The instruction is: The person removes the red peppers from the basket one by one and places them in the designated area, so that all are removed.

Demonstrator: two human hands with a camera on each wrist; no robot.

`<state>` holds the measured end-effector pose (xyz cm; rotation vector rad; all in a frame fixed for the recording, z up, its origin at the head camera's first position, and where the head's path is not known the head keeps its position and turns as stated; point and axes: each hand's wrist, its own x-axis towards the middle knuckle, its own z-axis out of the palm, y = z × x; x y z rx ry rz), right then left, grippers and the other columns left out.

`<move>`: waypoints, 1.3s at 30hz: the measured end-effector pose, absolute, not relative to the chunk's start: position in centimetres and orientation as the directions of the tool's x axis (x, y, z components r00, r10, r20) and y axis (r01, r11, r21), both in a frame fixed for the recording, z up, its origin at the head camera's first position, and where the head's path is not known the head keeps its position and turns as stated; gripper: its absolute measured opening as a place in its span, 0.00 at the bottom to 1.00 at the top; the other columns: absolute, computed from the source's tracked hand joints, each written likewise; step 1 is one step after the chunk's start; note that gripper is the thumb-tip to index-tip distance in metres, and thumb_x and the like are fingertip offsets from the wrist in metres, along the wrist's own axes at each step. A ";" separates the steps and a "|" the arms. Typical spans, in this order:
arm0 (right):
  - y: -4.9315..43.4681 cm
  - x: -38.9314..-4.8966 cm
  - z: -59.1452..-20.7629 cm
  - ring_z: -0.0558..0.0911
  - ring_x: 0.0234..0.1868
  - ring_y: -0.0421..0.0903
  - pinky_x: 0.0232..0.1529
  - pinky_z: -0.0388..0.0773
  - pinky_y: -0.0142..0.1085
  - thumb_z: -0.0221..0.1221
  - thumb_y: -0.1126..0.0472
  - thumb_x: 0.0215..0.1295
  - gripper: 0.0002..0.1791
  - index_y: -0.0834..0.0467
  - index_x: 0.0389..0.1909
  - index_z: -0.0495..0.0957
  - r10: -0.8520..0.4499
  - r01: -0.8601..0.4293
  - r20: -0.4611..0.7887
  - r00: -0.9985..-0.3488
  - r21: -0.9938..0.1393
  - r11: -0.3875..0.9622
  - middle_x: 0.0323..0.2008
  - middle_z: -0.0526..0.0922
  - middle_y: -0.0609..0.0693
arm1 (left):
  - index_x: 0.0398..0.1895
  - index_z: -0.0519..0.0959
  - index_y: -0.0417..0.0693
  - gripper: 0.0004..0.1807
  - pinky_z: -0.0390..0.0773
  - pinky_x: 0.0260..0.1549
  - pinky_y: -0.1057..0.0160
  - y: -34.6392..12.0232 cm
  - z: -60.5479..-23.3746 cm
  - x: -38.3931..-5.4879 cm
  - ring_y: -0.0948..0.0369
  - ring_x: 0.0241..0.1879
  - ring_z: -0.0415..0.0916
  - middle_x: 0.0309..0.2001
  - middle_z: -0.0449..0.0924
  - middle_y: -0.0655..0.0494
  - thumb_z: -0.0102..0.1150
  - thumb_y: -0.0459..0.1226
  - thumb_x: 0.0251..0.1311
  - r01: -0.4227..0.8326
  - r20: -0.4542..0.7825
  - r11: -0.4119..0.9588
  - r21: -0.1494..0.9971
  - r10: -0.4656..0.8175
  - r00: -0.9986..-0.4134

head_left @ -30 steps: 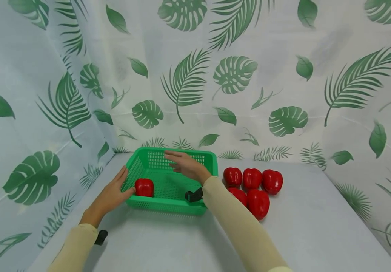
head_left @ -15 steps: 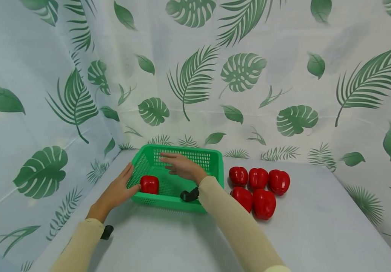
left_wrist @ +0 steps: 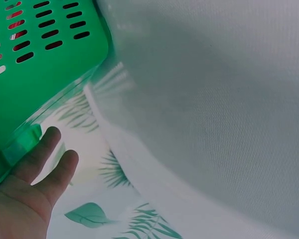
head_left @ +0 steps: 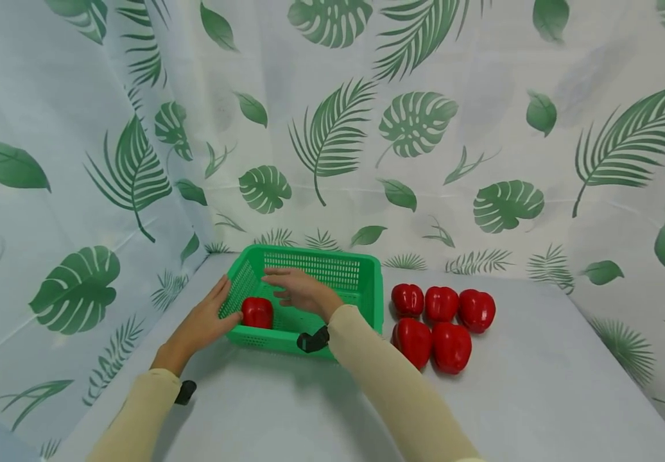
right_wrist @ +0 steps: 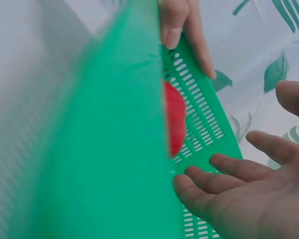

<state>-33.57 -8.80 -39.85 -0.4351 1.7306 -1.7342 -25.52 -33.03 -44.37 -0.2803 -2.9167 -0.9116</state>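
Observation:
A green slotted plastic basket (head_left: 370, 269) stands on the table, with one glossy red bell pepper (head_left: 257, 312) inside at its front left corner. My left hand (head_left: 202, 326) rests at that corner, its straight fingers along the left side and its thumb over the front rim. In the left wrist view two of its fingers (left_wrist: 61, 172) show straight and spread outside the basket. Over the basket's middle my right hand (head_left: 300, 290) hovers palm to the left, fingers loosely extended and holding nothing. In the right wrist view the basket wall partly hides the bell pepper (right_wrist: 175, 119).
Several red bell peppers (head_left: 452, 348) sit in two rows on the table (head_left: 529, 372), right of the basket and beside my right sleeve. Leaf-printed sheets (head_left: 332, 212) hang behind the table and along its sides. A black wrist camera (head_left: 312, 340) on my right wrist overlaps the basket's front rim.
My right hand has moved left over the basket, closer to the bell pepper inside. The left hand keeps its place at the corner. The head view has shifted slightly, moving the scene rightward.

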 end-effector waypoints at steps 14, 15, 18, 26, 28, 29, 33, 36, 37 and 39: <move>-10.2 -32.7 -41.7 0.57 0.80 0.72 0.77 0.60 0.62 0.61 0.55 0.79 0.37 0.59 0.83 0.62 -0.599 0.177 -0.265 -0.756 -0.963 0.203 0.81 0.61 0.60 | 0.86 0.46 0.33 0.50 0.57 0.71 0.26 -33.1 -45.2 -25.8 0.33 0.82 0.46 0.87 0.38 0.39 0.55 0.54 0.76 0.192 0.116 0.800 0.568 0.153 -0.981; -10.2 -32.8 -41.7 0.56 0.80 0.72 0.77 0.59 0.62 0.61 0.55 0.79 0.38 0.60 0.84 0.61 -0.603 0.173 -0.267 -0.752 -0.962 0.211 0.81 0.61 0.60 | 0.86 0.47 0.33 0.50 0.57 0.71 0.26 -33.1 -45.2 -25.9 0.33 0.82 0.46 0.87 0.39 0.39 0.55 0.54 0.76 0.195 0.120 0.800 0.568 0.154 -0.981; -10.1 -32.9 -41.7 0.57 0.80 0.71 0.77 0.60 0.62 0.61 0.56 0.79 0.39 0.60 0.84 0.59 -0.616 0.162 -0.277 -0.737 -0.958 0.237 0.82 0.60 0.61 | 0.85 0.47 0.32 0.49 0.57 0.71 0.26 -33.0 -44.9 -26.0 0.33 0.81 0.47 0.87 0.39 0.38 0.55 0.53 0.75 0.206 0.132 0.800 0.563 0.159 -0.978; -10.5 -33.2 -42.0 0.59 0.80 0.66 0.76 0.62 0.60 0.61 0.61 0.79 0.39 0.61 0.85 0.57 -0.654 0.199 -0.290 -0.699 -0.957 0.212 0.82 0.58 0.63 | 0.86 0.46 0.34 0.49 0.55 0.72 0.26 -33.4 -44.7 -26.1 0.33 0.82 0.45 0.87 0.38 0.39 0.54 0.53 0.76 0.201 0.116 0.806 0.557 0.164 -0.980; -10.6 -33.3 -42.1 0.61 0.80 0.63 0.76 0.63 0.60 0.62 0.61 0.78 0.40 0.60 0.85 0.58 -0.656 0.194 -0.301 -0.692 -0.953 0.233 0.82 0.59 0.61 | 0.86 0.46 0.34 0.49 0.54 0.72 0.26 -33.4 -44.7 -26.0 0.34 0.82 0.44 0.87 0.37 0.39 0.54 0.53 0.77 0.200 0.115 0.804 0.561 0.163 -0.980; -10.6 -33.3 -42.2 0.61 0.79 0.62 0.76 0.64 0.59 0.63 0.61 0.77 0.40 0.60 0.84 0.59 -0.659 0.189 -0.309 -0.686 -0.950 0.250 0.82 0.59 0.60 | 0.86 0.46 0.34 0.49 0.54 0.72 0.26 -33.5 -44.7 -26.0 0.34 0.82 0.44 0.87 0.37 0.40 0.54 0.53 0.77 0.199 0.115 0.802 0.564 0.163 -0.980; -10.5 -33.5 -42.5 0.64 0.77 0.58 0.74 0.68 0.56 0.65 0.59 0.76 0.41 0.58 0.85 0.60 -0.676 0.169 -0.345 -0.651 -0.934 0.314 0.81 0.61 0.56 | 0.86 0.46 0.34 0.49 0.54 0.72 0.26 -33.2 -44.5 -25.9 0.34 0.82 0.44 0.87 0.37 0.39 0.54 0.52 0.76 0.203 0.115 0.795 0.571 0.168 -0.979; -10.4 -33.5 -42.6 0.67 0.74 0.57 0.72 0.72 0.54 0.66 0.61 0.75 0.40 0.57 0.83 0.62 -0.681 0.172 -0.358 -0.638 -0.929 0.327 0.77 0.66 0.55 | 0.86 0.46 0.33 0.48 0.55 0.72 0.26 -33.1 -44.3 -25.8 0.34 0.82 0.44 0.87 0.37 0.38 0.54 0.52 0.76 0.212 0.123 0.794 0.570 0.172 -0.977; -10.5 -33.5 -42.7 0.69 0.72 0.57 0.71 0.73 0.54 0.66 0.62 0.75 0.38 0.57 0.82 0.64 -0.684 0.171 -0.357 -0.636 -0.930 0.326 0.75 0.69 0.55 | 0.85 0.46 0.32 0.48 0.55 0.72 0.26 -33.1 -44.2 -25.7 0.33 0.82 0.45 0.87 0.38 0.38 0.54 0.51 0.76 0.213 0.126 0.793 0.570 0.171 -0.977; -10.7 -33.4 -42.7 0.71 0.69 0.56 0.69 0.75 0.53 0.66 0.63 0.74 0.35 0.57 0.79 0.67 -0.690 0.163 -0.353 -0.632 -0.931 0.327 0.70 0.73 0.54 | 0.85 0.47 0.32 0.48 0.56 0.72 0.26 -33.2 -44.1 -25.5 0.33 0.82 0.45 0.87 0.38 0.37 0.54 0.51 0.77 0.216 0.133 0.795 0.567 0.171 -0.976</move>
